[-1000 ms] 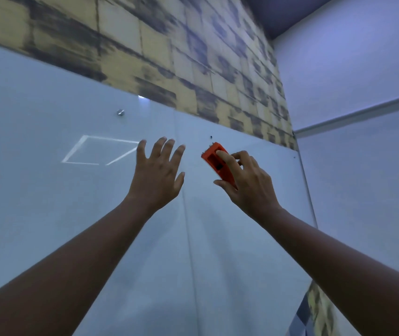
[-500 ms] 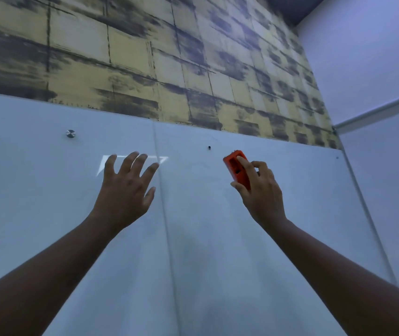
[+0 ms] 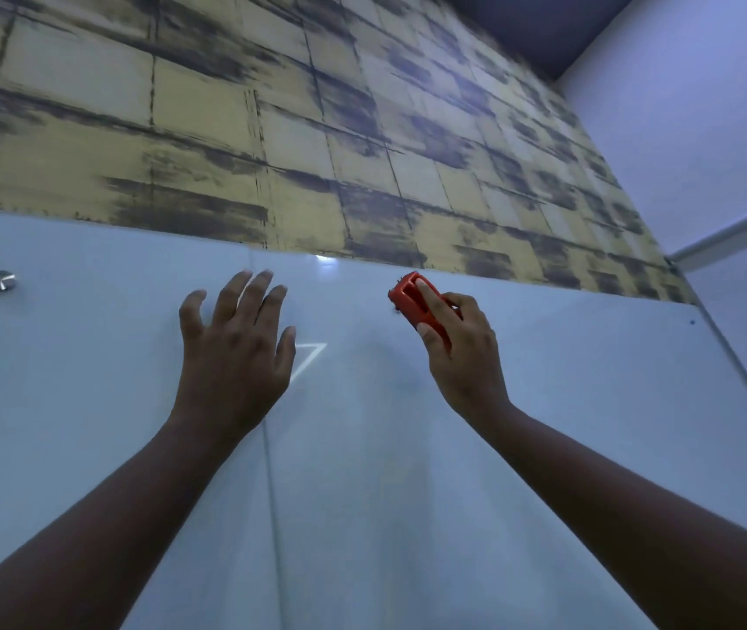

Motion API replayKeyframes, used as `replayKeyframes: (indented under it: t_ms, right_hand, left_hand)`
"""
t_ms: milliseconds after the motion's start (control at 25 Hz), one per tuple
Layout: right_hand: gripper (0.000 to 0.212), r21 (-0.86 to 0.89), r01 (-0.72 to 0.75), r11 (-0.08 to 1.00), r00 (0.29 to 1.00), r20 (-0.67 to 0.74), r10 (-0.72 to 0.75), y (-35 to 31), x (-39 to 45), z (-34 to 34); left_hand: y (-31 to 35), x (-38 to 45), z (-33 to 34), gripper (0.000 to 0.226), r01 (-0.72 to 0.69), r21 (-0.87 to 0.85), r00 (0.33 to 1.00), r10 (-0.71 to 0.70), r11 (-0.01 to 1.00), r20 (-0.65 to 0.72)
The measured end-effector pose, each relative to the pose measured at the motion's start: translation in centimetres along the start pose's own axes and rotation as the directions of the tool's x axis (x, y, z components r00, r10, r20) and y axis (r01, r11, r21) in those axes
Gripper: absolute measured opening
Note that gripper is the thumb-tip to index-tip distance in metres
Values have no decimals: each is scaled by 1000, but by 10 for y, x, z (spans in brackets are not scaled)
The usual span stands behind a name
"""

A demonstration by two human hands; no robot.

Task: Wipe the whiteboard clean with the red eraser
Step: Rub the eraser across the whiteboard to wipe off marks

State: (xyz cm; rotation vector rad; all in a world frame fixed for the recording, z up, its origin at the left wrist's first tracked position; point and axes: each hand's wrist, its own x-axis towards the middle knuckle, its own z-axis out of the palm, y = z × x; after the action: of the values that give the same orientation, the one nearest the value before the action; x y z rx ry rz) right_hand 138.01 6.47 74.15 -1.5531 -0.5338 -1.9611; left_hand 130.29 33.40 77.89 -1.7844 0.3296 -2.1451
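Whiteboard (image 3: 90, 402) now sits lower in view, its top edge exposed; both hands have climbed toward it. Left hand (image 3: 235, 347) flat, fingers spread, holding nothing. Right hand (image 3: 462, 356) grips eraser (image 3: 412, 302), now near the top edge, long axis pointing up-left; likely reaching the last upper strip.

The whiteboard (image 3: 408, 447) looks smooth and glossy, like glass, catching pale reflections; its round mounting stud (image 3: 0, 280) is brushed metal. The red eraser (image 3: 412, 298) looks like matt moulded plastic; the wall (image 3: 271, 129) above shows worn, smudged yellow blocks.
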Motion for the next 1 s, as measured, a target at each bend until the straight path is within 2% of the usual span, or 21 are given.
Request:
replayKeyframes:
  t_ms: [80, 240, 400, 480, 640, 840, 1000]
  right_hand:
    - [55, 47, -8, 999, 999, -36, 9, -1, 22, 20]
    - [52, 88, 124, 988, 989, -86, -117, -19, 61, 50]
    - [49, 41, 185, 982, 981, -57, -183, 22, 89, 60]
    - [50, 20, 172, 985, 985, -39, -171, 59, 85, 63]
    - [47, 112, 85, 990, 993, -92, -75, 99, 65, 70]
    - [48, 225, 27, 974, 993, -117, -1, 70, 72, 78]
    - [47, 321, 145, 936, 989, -37, -141, 28, 90, 85]
  left_hand:
    - [-2, -1, 6, 61, 10, 74, 1000, -12, 997, 24]
    - [-5, -6, 10, 65, 28, 175, 997, -39, 984, 61]
    - [-5, -9, 11, 66, 17, 216, 996, -34, 976, 77]
    - [-5, -13, 11, 67, 22, 243, 996, -42, 970, 77]
    - [2, -25, 9, 72, 89, 246, 992, -108, 965, 65]
    - [11, -41, 7, 73, 135, 263, 985, -159, 955, 71]
    - [13, -41, 5, 68, 141, 263, 986, -159, 954, 48]
